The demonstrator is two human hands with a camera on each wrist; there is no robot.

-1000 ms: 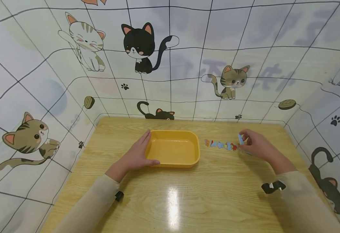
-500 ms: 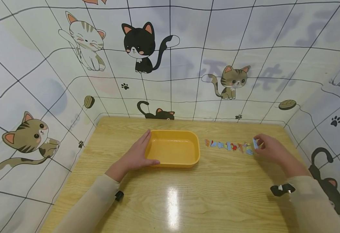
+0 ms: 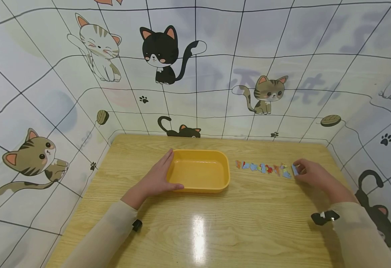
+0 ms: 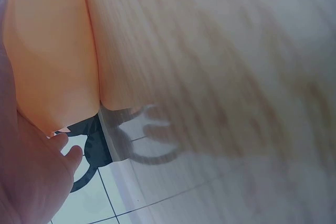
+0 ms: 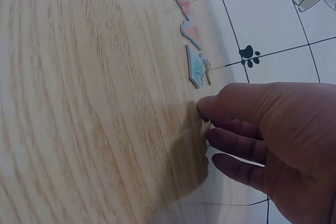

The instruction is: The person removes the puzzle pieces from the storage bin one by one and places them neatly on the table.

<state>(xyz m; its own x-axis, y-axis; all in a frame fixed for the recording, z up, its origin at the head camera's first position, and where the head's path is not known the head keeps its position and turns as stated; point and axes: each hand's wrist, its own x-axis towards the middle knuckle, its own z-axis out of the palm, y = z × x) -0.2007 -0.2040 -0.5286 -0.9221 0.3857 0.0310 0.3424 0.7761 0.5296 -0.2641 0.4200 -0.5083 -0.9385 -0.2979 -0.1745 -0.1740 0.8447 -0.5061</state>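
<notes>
On the wooden table, a yellow rectangular tray stands left of middle. My left hand rests against its left end, fingers stretched along the side and thumb along the front. In the left wrist view, the fingertips touch the tray wall. To the right, my right hand pinches a small blue puzzle piece down at the tabletop. Thumb and fingers mostly cover that piece in the right wrist view. Just left of it, a blue puzzle piece ends a row of several flat, colourful, irregular pieces.
The row starts near the tray's right side with an orange puzzle piece. A cat-printed cloth wall rises behind the table and along both sides. A black strap sits on the right wrist.
My right hand moves right with the blue puzzle piece, then lowers it to the table at the row's right end. Pieces it was covering now show. The left hand and tray stay put.
</notes>
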